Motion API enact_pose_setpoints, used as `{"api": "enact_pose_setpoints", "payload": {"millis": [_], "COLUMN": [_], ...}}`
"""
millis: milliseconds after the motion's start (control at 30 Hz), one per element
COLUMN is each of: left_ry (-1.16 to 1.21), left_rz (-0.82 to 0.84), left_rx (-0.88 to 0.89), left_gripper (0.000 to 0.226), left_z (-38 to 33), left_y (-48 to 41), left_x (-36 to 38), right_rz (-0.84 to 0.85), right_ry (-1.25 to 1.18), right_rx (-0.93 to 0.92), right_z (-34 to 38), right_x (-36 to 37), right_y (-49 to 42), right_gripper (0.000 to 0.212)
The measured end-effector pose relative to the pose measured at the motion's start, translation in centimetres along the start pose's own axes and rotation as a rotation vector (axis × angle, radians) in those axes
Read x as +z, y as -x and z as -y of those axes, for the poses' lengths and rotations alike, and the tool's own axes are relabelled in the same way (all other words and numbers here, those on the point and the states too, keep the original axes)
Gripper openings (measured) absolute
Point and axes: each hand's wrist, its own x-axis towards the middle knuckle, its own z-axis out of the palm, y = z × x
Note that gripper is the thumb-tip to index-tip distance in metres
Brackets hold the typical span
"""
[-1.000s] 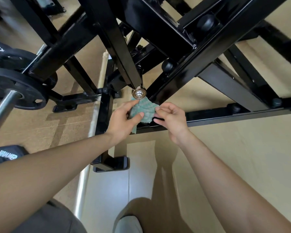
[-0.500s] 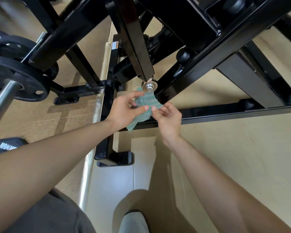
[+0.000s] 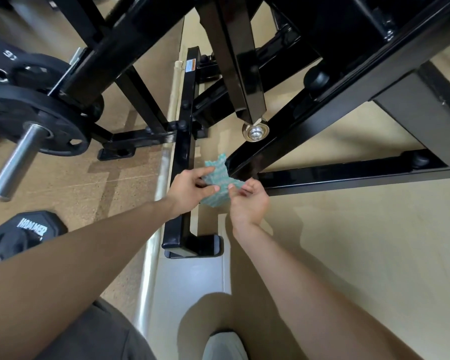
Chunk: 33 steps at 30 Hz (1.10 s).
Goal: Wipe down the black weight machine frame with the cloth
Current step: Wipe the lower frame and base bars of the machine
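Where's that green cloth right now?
Centre of the head view, the cloth is pinched between the left hand and right hand, near the shiny bolt.

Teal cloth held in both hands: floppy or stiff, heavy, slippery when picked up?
Likely floppy: the cloth creases and folds between the left hand and right hand. Probably light: fingertip pinches alone hold it. Its ribbed weave looks unlikely to slip.

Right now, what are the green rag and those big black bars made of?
The cloth looks like soft woven fabric, teal with wavy stripes; it folds and crumples limply. The frame looks like metal, probably steel, under glossy black paint: straight box-shaped bars with bright reflections along them.
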Motion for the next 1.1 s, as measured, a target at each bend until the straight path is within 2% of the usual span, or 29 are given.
{"api": "enact_pose_setpoints", "payload": {"millis": [167,300,433,533,600,700,767,833,933,1033,1100], "left_ry": [-0.006,0.014,0.058,0.056,-0.025,-0.166,-0.180,-0.129,-0.067,-0.350,-0.504], "left_rz": [-0.009,-0.153,-0.183,-0.061,0.052,0.263,0.301,0.195,-0.077,-0.393,-0.457], "left_rx": [0.007,0.056,0.109,0.131,0.101,-0.049,-0.127,-0.162,-0.159,-0.067,-0.032], "left_gripper": [0.061,0.031,0.023,0.020,0.019,0.014,0.013,0.011,0.009,0.013,0.019], "left_z": [0.3,-0.6,-1.7,-2.2,-2.2,-1.6,-1.6,-1.9,-1.9,-1.4,-1.2], "left_y": [-0.5,-0.1,0.1,-0.1,0.0,0.4,0.6,0.6,0.2,-0.1,-0.5], "left_x": [-0.2,1.2,2.2,1.0,-0.1,-1.9,-3.6,-5.6,-8.0,-8.7,-8.2], "right_rz": [-0.014,-0.041,-0.019,0.009,0.040,0.160,0.177,0.142,0.140,0.207,0.237], "right_ry": [-0.046,-0.121,-0.160,-0.166,-0.149,-0.044,0.001,-0.005,0.054,0.100,0.099], "right_rx": [0.019,0.025,0.018,-0.023,-0.069,-0.080,-0.077,-0.109,-0.176,-0.209,-0.217], "right_z": [-0.3,0.5,1.4,2.1,2.2,1.4,1.0,1.3,3.0,3.9,3.9], "right_x": [0.3,-0.3,-1.7,-2.9,-3.5,-3.7,-3.6,-3.6,-4.0,-4.3,-4.5], "right_y": [0.1,-0.5,-1.1,-1.2,-1.0,-0.7,-0.6,-0.8,-1.3,-1.9,-2.1], "right_gripper": [0.027,0.035,0.034,0.025,0.018,0.009,0.011,0.022,0.039,0.035,0.030]}}
